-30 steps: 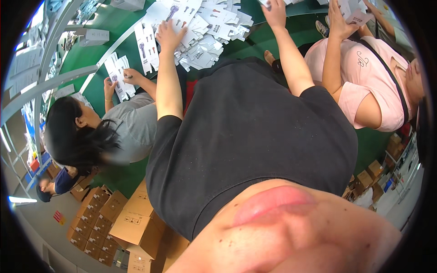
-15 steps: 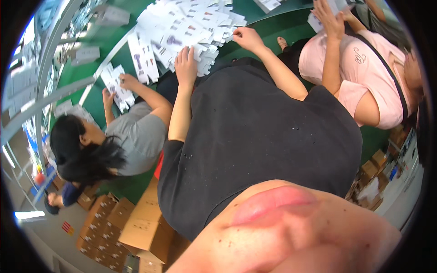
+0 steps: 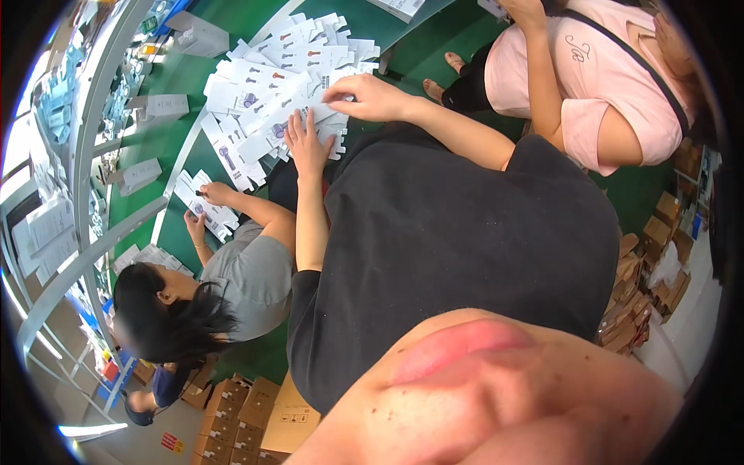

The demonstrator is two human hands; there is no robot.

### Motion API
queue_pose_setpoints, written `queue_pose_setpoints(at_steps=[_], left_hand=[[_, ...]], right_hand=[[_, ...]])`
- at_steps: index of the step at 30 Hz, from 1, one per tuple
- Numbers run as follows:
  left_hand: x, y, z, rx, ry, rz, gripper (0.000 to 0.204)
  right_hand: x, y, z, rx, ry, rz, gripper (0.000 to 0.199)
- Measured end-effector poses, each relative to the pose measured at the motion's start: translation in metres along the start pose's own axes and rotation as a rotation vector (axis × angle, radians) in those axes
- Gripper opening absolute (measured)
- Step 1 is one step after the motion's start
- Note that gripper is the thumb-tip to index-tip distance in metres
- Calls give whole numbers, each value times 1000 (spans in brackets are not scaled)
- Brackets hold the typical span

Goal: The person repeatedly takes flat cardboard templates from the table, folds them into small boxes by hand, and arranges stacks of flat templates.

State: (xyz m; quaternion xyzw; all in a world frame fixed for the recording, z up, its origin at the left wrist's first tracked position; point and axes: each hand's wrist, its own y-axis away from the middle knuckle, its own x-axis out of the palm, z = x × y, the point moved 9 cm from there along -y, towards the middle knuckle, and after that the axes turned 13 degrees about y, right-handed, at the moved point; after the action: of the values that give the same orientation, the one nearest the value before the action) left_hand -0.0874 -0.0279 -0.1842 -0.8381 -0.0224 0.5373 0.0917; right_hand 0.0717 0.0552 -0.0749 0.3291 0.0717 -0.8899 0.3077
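Note:
A fanned pile of white flat-folded cartons (image 3: 267, 77), printed with small pictures of a handheld device, covers the green tabletop in front of me. My left hand (image 3: 309, 147) lies on the near edge of the pile with its fingers spread over a carton. Just to its right, my right hand (image 3: 370, 98) is over the right part of the pile. Its fingers are bent together round something small and greyish that I cannot make out. Both hands are close together, and the right fingertips reach toward the same carton's end.
On the left a co-worker in a grey shirt (image 3: 248, 271) handles white cartons (image 3: 203, 205). A person in pink (image 3: 535, 74) is at the right. White boxes (image 3: 159, 107) stand on the green table (image 3: 174, 147) beside a metal frame (image 3: 128, 225). Brown cartons (image 3: 291, 415) are stacked behind.
My right hand has moved from the pile's right edge leftward over the cartons. The left hand's fingers have spread. The whole view has shifted, and the person in pink has moved toward the upper edge.

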Motion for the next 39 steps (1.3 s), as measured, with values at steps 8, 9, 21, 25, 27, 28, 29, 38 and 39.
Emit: queue_pose_setpoints(at_steps=[8,9,21,25,27,28,29,38,39], left_hand=[[14,0,9,-36,394,18,75],[14,-3,2,-17,371,37,76],[60,18,33,-112,163,0,80],[61,18,31,-114,162,0,80],[61,16,29,-114,165,2,79],[61,15,28,-111,167,3,79],[61,13,27,-108,167,3,79],[73,26,40,-122,124,-35,76],[74,25,39,-119,128,-35,76]], right_hand=[[-136,66,264,-1150,-1031,31,42],[-143,75,278,-1321,-1158,63,50],[-122,69,290,-1286,-1246,165,50],[-118,71,291,-1263,-1264,185,50],[-116,73,291,-1253,-1271,194,50],[-116,74,291,-1249,-1273,197,50],[-115,74,291,-1245,-1274,199,50],[-108,79,295,-1226,-1330,272,50],[-107,79,296,-1226,-1339,282,50]])
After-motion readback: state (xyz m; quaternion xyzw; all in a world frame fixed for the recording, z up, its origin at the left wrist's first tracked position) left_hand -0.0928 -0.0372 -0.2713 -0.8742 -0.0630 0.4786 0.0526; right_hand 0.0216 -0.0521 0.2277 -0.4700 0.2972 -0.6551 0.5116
